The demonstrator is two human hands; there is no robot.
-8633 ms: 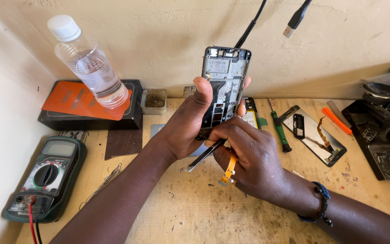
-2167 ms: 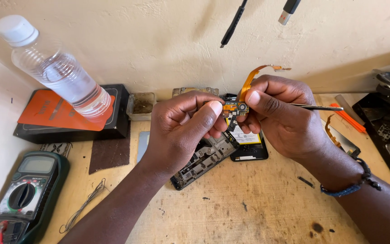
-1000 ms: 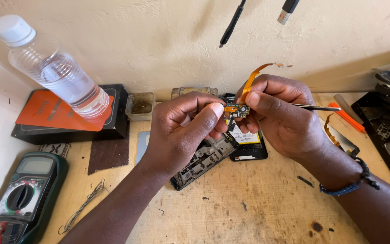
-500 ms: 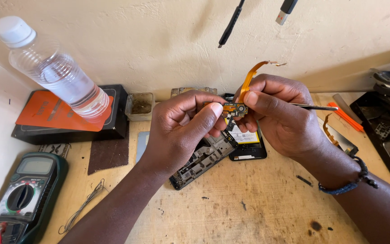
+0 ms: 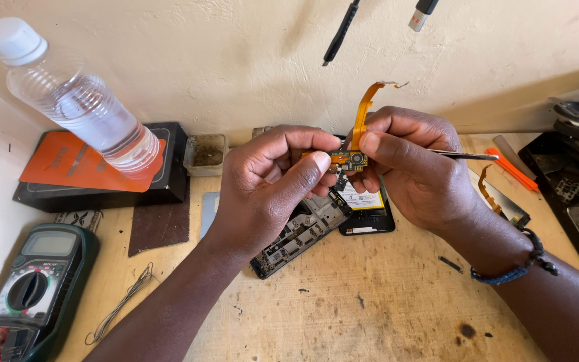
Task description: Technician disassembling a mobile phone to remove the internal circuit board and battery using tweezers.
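Both hands are up above the bench (image 5: 370, 315), meeting over a small circuit board (image 5: 343, 159) with an orange flex ribbon (image 5: 360, 110) curling up from it. The left hand (image 5: 273, 184) has its fingers closed on the board's left end, thumb on the near edge. The right hand (image 5: 413, 164) pinches the board's right end with thumb and forefinger, and a thin metal tool (image 5: 467, 155), tweezers or a pick, lies tucked in the same hand, pointing away to the right.

From where I stand, good work here seems to mean holding the board by its edges only, keeping pressure off the tiny parts on its face, and letting the ribbon arc freely rather than creasing it. The tool's tip is best kept clear of the ribbon.

Just under the hands lies an opened phone frame (image 5: 296, 231) and a black battery (image 5: 366, 208) with a white label. A multimeter (image 5: 31, 288) sits at the left near corner, and a clear water bottle (image 5: 75, 100) leans over a black and orange box (image 5: 95, 171).
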